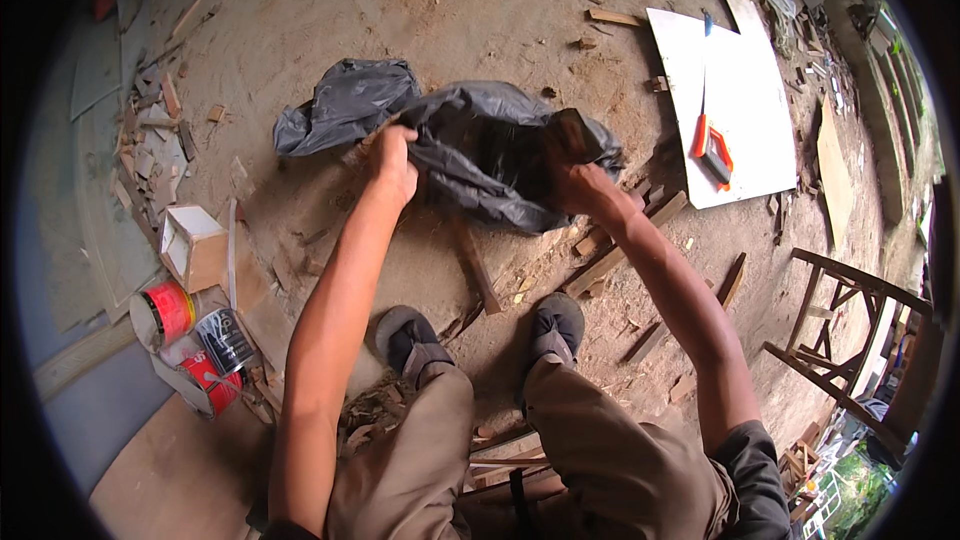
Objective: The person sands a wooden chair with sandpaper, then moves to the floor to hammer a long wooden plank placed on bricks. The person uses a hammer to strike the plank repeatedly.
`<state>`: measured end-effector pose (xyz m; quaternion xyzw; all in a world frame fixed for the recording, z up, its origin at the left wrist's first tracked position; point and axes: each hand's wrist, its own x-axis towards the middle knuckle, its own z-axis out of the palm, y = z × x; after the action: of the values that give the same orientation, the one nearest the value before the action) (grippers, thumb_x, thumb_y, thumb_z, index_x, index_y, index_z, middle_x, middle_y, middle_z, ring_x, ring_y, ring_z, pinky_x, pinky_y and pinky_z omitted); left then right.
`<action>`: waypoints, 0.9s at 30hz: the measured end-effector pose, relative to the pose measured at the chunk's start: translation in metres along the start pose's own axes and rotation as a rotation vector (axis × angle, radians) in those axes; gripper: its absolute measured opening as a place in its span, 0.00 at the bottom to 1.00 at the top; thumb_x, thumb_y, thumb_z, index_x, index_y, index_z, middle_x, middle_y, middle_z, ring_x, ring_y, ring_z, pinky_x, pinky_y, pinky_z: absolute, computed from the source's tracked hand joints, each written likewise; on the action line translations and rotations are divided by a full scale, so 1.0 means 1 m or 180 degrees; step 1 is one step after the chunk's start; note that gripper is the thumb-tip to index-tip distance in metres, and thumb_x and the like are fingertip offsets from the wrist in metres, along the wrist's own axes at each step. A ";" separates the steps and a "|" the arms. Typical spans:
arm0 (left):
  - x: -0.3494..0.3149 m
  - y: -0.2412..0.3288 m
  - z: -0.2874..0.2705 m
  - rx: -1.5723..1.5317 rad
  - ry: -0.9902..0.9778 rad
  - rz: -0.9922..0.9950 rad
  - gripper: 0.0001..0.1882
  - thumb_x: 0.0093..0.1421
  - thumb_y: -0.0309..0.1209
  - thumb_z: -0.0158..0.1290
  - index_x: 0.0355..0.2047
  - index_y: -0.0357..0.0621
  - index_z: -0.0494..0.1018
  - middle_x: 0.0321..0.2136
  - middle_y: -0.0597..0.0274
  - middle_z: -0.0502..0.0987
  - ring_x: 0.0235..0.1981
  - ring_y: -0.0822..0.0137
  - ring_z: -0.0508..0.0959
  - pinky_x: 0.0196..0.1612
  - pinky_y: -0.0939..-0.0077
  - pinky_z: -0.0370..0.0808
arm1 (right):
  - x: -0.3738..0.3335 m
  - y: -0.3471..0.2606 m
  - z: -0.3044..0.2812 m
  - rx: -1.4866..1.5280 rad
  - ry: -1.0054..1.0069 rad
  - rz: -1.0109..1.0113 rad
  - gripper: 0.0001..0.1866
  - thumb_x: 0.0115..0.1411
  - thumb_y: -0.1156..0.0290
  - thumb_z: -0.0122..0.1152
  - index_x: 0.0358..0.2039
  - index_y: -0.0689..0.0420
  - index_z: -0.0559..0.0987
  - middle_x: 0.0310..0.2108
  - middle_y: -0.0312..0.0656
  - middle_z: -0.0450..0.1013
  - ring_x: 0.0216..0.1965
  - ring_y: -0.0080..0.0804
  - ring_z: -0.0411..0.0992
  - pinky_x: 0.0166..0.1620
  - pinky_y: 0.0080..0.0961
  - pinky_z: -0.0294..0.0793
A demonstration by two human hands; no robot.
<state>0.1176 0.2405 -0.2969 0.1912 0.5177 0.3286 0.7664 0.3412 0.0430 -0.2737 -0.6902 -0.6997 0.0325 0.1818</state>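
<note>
- Here's the black plastic bag, up front beyond the shoes, slung between two hands above the dirt floor; whether its underside touches ground, I can't tell.
- Thin, crinkly film, this: I'd call it feather-light, limp and a bit slick, with no stiffness to hold its mouth up by itself.
- Left hand clamped on the bag's near-left edge, fingers bunching the folds; good spot, I'd say, as gathered layers should slip and stretch less than one sheet.
- Right hand over at the right side, seemingly wrapped round a dark wood offcut; it's blurred, and the fingertips are hidden from me.
- That offcut looks hard and blocky, likely the heavier item; a grip round its middle suits it, corners kept off the film, which could tear.
- Underfoot, wooden strips lie near the right shoe, rough enough to snag plastic.
- Further right, an orange-and-grey-handled handsaw rests on a white board.
- Over left, a red-labelled tin and a black-labelled tin sit beside each other, well apart from the bag.
</note>
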 end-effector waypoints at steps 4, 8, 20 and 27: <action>0.011 0.065 0.052 -0.0097 -0.0104 0.0475 0.10 0.51 0.24 0.45 0.34 0.36 0.71 0.36 0.54 0.75 0.39 0.57 0.77 0.49 0.63 0.76 | 0.029 0.035 -0.049 0.0320 -0.0063 0.0602 0.41 0.57 0.65 0.64 0.64 0.67 0.54 0.44 0.62 0.74 0.40 0.52 0.78 0.48 0.38 0.79; -0.031 0.119 0.125 -0.0282 -0.0785 0.0983 0.07 0.53 0.22 0.48 0.33 0.33 0.70 0.33 0.54 0.74 0.34 0.60 0.77 0.43 0.66 0.76 | 0.080 0.053 -0.122 -0.0730 0.0237 0.0982 0.58 0.41 0.50 0.76 0.66 0.57 0.53 0.56 0.63 0.65 0.58 0.58 0.64 0.59 0.44 0.67; -0.131 0.082 -0.021 0.1913 -0.0514 0.3357 0.11 0.65 0.26 0.49 0.45 0.31 0.71 0.24 0.60 0.76 0.24 0.73 0.73 0.34 0.77 0.73 | 0.033 -0.028 -0.093 0.0432 0.1299 -0.0299 0.14 0.54 0.76 0.64 0.42 0.58 0.76 0.43 0.47 0.73 0.44 0.43 0.74 0.43 0.33 0.75; -0.091 0.102 -0.054 0.2678 0.0452 0.3761 0.17 0.61 0.37 0.58 0.42 0.34 0.73 0.37 0.59 0.77 0.36 0.73 0.76 0.39 0.79 0.72 | 0.005 -0.099 -0.013 0.1401 -0.0336 -0.0126 0.17 0.58 0.69 0.60 0.47 0.61 0.72 0.46 0.51 0.70 0.44 0.49 0.73 0.46 0.39 0.74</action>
<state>0.0144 0.2465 -0.1929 0.6955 0.4590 0.4724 0.2872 0.2509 0.0409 -0.2316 -0.6173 -0.6977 0.2168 0.2918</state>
